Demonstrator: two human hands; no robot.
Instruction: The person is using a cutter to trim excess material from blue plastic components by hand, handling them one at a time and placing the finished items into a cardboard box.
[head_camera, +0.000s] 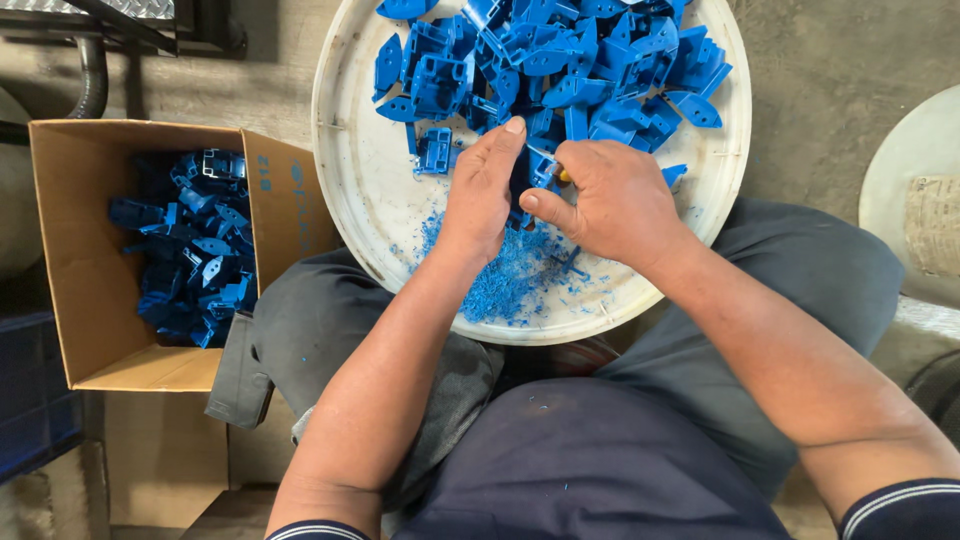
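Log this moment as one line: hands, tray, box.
left hand: gripping blue plastic part | right hand: working on same part | white round tray: blue parts, shavings | cardboard box: blue parts

Open brown cardboard box (95, 330) at nine o'clock, blue print on its flap; pale paper label (932, 225) on round lid at three o'clock.

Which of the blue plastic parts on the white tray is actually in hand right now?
The blue part pinched between the left hand and right hand, above the blue shavings; the others lie loose in the pile.
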